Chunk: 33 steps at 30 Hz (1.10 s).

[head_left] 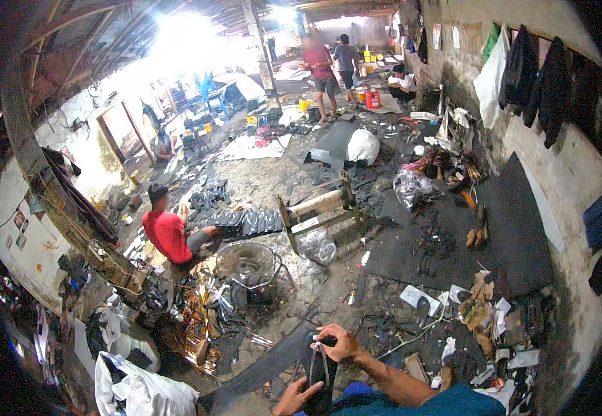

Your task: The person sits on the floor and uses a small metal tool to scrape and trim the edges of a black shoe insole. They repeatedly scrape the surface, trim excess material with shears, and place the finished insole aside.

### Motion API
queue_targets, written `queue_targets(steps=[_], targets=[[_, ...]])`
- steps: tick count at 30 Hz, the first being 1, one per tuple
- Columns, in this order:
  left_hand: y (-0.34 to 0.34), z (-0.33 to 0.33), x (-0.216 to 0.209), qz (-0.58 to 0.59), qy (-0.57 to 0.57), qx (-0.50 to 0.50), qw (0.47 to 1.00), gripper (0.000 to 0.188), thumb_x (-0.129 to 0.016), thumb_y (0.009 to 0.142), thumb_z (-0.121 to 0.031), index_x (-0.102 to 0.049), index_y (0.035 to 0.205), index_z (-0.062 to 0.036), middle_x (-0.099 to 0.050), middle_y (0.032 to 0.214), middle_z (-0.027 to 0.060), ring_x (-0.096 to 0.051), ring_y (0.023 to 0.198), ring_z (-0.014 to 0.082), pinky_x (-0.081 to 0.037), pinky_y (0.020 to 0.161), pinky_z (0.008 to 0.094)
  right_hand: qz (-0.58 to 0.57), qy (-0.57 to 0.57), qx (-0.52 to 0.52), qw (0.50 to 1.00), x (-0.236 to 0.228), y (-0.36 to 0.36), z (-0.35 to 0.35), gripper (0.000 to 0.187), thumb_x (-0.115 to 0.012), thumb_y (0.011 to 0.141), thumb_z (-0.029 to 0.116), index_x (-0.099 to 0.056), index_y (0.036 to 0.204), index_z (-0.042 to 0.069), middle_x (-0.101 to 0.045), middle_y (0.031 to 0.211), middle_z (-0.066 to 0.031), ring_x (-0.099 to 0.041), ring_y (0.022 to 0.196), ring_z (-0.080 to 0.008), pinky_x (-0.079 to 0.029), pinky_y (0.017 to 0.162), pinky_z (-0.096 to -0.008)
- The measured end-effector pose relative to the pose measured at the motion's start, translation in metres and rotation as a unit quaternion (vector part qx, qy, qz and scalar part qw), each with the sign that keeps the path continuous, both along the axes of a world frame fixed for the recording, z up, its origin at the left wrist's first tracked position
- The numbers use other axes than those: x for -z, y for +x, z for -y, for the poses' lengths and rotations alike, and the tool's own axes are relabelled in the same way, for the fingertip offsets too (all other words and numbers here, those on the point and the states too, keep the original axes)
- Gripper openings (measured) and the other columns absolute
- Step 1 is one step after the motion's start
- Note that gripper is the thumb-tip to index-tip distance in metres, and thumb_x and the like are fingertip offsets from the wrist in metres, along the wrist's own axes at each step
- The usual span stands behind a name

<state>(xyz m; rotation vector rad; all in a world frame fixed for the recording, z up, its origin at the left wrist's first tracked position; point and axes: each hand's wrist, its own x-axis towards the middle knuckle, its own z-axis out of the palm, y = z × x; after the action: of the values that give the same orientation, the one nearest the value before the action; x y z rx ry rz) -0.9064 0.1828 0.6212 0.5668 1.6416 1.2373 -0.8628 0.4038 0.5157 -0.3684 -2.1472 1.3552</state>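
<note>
Low in the view, a dark sandal [315, 371] with a long black sole and a pale-edged strap stands upright in front of me. My left hand [299, 398] grips its lower side, the thumb lying across the sole. Up at the far end, my right hand [338, 344] is closed with the fingertips pinched at the strap's tip. A small whitish bit shows by those fingertips, too small to name. My right forearm comes in from the lower right, over blue cloth. The sandal's lower end is partly hidden by the left hand and the frame's edge.
A round fan [247, 263] stands ahead, with a person in red [168, 225] seated beyond it. Scraps and cut sheets [422, 301] litter the floor to the right. A white sack [141, 388] lies at lower left. Farther back stands a wooden frame [320, 211].
</note>
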Motion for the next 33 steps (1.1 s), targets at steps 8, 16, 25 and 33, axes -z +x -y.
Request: queue_targets(steps=[8,16,25,33], targets=[[-0.038,-0.051,0.083,-0.117,-0.084,-0.017,0.989,0.04,-0.072,0.091,-0.037,-0.06,0.099,0.0006,-0.064,0.081,0.0081,-0.057,0.076,0.0139,-0.048,0.068,0.0334,0.056,-0.27,0.036,0.96,0.022,0.007,-0.022,0.046,-0.078,0.087,0.026,-0.059,0.123,0.006,-0.07,0.104,-0.0096,-0.068,0.097,-0.0164,-0.054,0.082,-0.0308],[-0.099,-0.111,0.14,-0.236,-0.032,-0.109,0.965,0.046,-0.069,0.092,-0.041,-0.048,0.084,-0.0016,-0.054,0.067,0.0129,-0.053,0.063,0.0201,-0.044,0.058,0.0397,0.188,-0.089,0.022,0.978,0.005,-0.024,-0.04,0.037,-0.073,0.09,0.038,-0.071,0.099,0.002,-0.07,0.075,-0.0082,-0.064,0.066,-0.0123,-0.05,0.061,-0.0306],[-0.217,-0.199,0.127,-0.079,0.04,-0.124,0.988,0.039,-0.067,0.096,-0.037,-0.058,0.1,0.0011,-0.062,0.08,0.0053,-0.054,0.072,0.012,-0.047,0.065,0.0327,0.282,-0.2,-0.161,0.924,0.019,-0.153,-0.158,0.024,-0.064,0.099,0.027,-0.071,0.11,0.007,-0.071,0.089,0.0015,-0.063,0.08,-0.0055,-0.048,0.066,-0.0223],[-0.323,-0.228,0.121,0.085,0.131,-0.353,0.922,0.024,-0.066,0.097,-0.026,-0.065,0.103,-0.0034,-0.066,0.088,0.0006,-0.059,0.074,0.0096,-0.05,0.07,0.028,0.174,-0.373,-0.094,0.907,0.012,-0.305,-0.283,0.045,-0.066,0.097,0.027,-0.053,0.133,0.003,-0.067,0.111,-0.007,-0.069,0.092,-0.0167,-0.057,0.072,-0.0314]])
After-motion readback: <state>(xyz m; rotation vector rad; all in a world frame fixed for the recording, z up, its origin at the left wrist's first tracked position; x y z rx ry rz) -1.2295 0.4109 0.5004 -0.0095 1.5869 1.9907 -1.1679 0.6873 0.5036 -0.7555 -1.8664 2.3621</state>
